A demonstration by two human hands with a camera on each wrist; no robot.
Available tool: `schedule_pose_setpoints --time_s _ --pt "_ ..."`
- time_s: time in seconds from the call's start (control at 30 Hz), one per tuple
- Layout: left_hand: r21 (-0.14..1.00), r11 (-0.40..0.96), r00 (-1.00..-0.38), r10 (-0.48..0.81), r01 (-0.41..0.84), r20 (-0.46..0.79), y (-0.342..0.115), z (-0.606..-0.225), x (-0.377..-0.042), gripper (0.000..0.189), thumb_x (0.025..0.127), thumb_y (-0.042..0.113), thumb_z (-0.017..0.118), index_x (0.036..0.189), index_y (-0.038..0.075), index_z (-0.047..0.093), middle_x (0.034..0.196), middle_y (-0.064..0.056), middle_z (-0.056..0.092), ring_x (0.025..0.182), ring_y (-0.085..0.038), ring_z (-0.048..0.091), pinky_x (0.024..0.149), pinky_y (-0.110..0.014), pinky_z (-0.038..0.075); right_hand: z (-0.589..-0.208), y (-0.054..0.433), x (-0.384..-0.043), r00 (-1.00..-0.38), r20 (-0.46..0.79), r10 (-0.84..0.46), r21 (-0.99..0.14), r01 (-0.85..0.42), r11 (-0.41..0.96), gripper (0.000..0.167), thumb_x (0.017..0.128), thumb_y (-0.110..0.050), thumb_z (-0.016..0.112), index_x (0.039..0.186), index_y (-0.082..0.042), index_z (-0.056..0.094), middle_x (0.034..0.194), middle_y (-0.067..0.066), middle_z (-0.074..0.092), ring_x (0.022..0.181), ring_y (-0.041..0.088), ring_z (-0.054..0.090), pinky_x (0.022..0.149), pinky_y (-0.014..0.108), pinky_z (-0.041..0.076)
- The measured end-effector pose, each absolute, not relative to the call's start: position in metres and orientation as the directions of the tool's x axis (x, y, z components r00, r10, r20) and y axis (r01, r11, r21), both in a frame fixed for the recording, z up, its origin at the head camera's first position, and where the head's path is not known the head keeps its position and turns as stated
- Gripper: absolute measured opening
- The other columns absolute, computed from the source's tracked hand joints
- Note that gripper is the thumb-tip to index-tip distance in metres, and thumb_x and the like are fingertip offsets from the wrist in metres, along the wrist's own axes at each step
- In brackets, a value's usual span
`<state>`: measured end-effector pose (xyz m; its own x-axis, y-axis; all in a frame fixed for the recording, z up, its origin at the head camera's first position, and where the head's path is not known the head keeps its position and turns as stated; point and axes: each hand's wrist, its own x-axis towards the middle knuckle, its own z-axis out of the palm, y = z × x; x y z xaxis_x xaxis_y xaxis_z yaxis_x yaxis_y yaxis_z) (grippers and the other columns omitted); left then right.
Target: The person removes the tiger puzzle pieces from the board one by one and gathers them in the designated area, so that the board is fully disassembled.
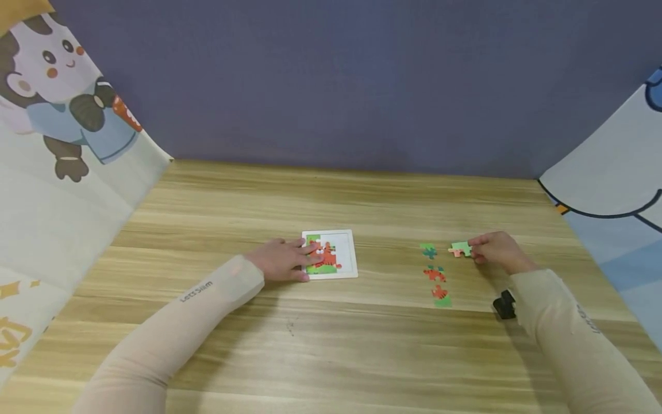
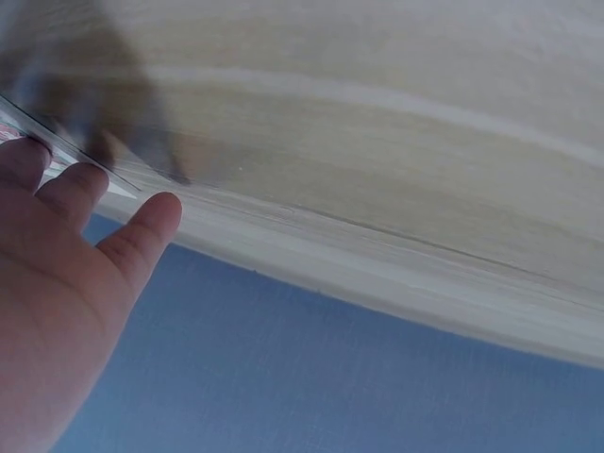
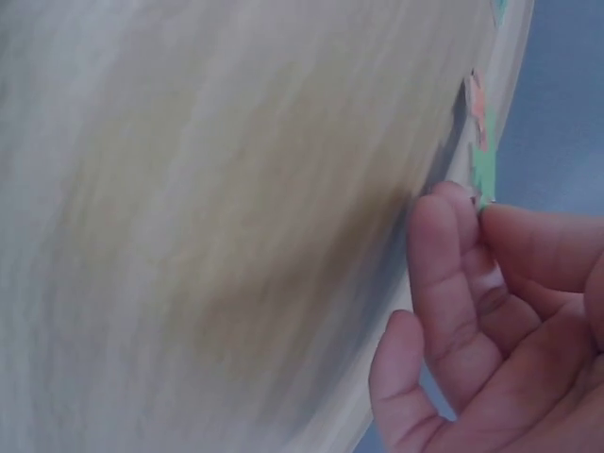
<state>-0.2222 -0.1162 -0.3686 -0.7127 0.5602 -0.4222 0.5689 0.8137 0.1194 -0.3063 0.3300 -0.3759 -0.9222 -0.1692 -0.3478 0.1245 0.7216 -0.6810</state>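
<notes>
My left hand [image 1: 281, 260] lies with its fingers spread over the left side of a white-framed puzzle tray [image 1: 354, 253]. Inside the tray, several joined pieces form part of an orange and green picture [image 1: 327, 268], partly covered by the fingers. In the left wrist view, the fingers of the left hand [image 2: 71, 274] reach the tray's edge. On the right, my right hand [image 1: 497, 252] pinches a green and orange puzzle piece [image 1: 460, 248] by its right end. The right wrist view has this puzzle piece [image 3: 484, 165] between thumb and fingertips of the right hand [image 3: 500, 311].
Loose puzzle pieces lie in a column left of the right hand: a green-teal piece [image 1: 428, 251], an orange piece [image 1: 434, 275], and an orange-green piece [image 1: 441, 294]. A black object [image 1: 504, 305] sits by the right sleeve. A dark blue panel [image 1: 351, 86] stands behind the wooden table [image 1: 331, 345].
</notes>
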Motion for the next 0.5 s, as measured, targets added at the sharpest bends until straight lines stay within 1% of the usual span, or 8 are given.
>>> schedule_pose_setpoints --time_s 0.27,0.37,0.43,0.5 --pt "0.105 0.796 -0.703 0.581 0.596 -0.409 -0.120 -0.371 -0.217 0.061 0.099 0.047 0.044 0.153 0.024 0.027 0.159 -0.003 0.017 0.144 -0.032 0.017 0.109 -0.058 0.023 -0.376 0.327 -0.294 -0.916 -0.370 -0.154 -0.680 0.154 0.717 0.034 0.092 0.004 0.049 0.119 0.025 0.049 0.074 -0.003 0.065 0.064 0.005 0.059 0.062 0.021 0.053" --pt "0.097 0.792 -0.699 0.583 0.603 -0.413 -0.122 -0.371 -0.216 0.061 0.099 0.047 0.044 0.153 0.024 0.027 0.158 -0.004 0.018 0.143 -0.032 0.017 0.109 -0.058 0.024 -0.375 0.325 -0.290 -0.921 -0.360 -0.147 -0.671 0.146 0.727 0.036 0.092 0.001 0.051 0.120 0.023 0.050 0.080 0.001 0.067 0.065 0.005 0.059 0.062 0.021 0.052" --pt "0.099 0.792 -0.698 0.583 0.602 -0.416 -0.123 -0.371 -0.214 0.061 0.099 0.047 0.044 0.152 0.024 0.028 0.158 -0.004 0.018 0.143 -0.032 0.017 0.109 -0.058 0.023 -0.374 0.322 -0.287 -0.926 -0.346 -0.151 -0.676 0.135 0.724 0.038 0.092 -0.001 0.052 0.121 0.023 0.049 0.085 0.008 0.069 0.066 0.004 0.060 0.063 0.021 0.052" --pt "0.108 0.795 -0.699 0.581 0.597 -0.417 -0.125 -0.370 -0.213 0.061 0.098 0.047 0.045 0.152 0.024 0.028 0.158 -0.004 0.018 0.143 -0.032 0.017 0.109 -0.058 0.023 -0.373 0.316 -0.284 -0.929 -0.331 -0.163 -0.672 0.111 0.732 0.041 0.092 -0.005 0.054 0.123 0.022 0.050 0.092 0.011 0.069 0.068 0.004 0.060 0.064 0.022 0.052"
